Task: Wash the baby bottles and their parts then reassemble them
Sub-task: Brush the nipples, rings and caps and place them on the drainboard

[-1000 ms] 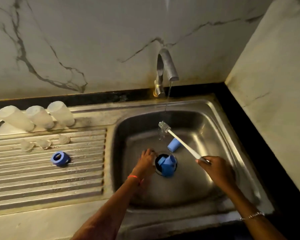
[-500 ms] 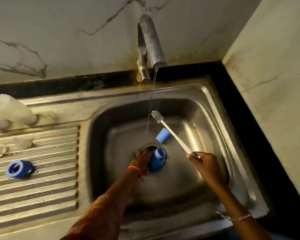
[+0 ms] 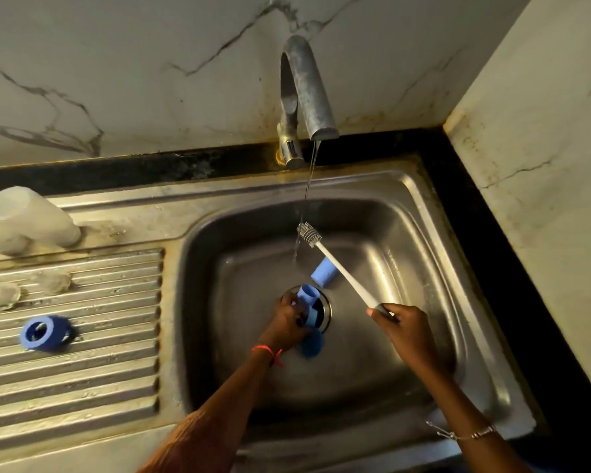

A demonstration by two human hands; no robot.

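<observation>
The left grip (image 3: 287, 319) curls around a blue bottle cap (image 3: 307, 294) over the sink drain (image 3: 325, 312). The right grip (image 3: 403, 331) clamps the bottle brush (image 3: 342, 271) by its handle, bristles far up-left in the tap stream (image 3: 308, 186). A second blue cap (image 3: 320, 274) lies just beyond the left grip, under the shaft.

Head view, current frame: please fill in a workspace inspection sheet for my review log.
Surface: steel sink with a ribbed drainboard, both wet-looking.
Job's things: brush with its head at the water stream; held cap over the drain; second cap lying in the basin; blue part beside the left wrist; blue ring and clear teats on the drainboard; upturned bottles behind its ribs.
Clutter: nothing seen.
Hands: left hand grips the held cap; right hand holds the brush handle.
Cables: nothing seen.
Surroundings: faucet running a thin stream; marble wall; black counter edge.
</observation>
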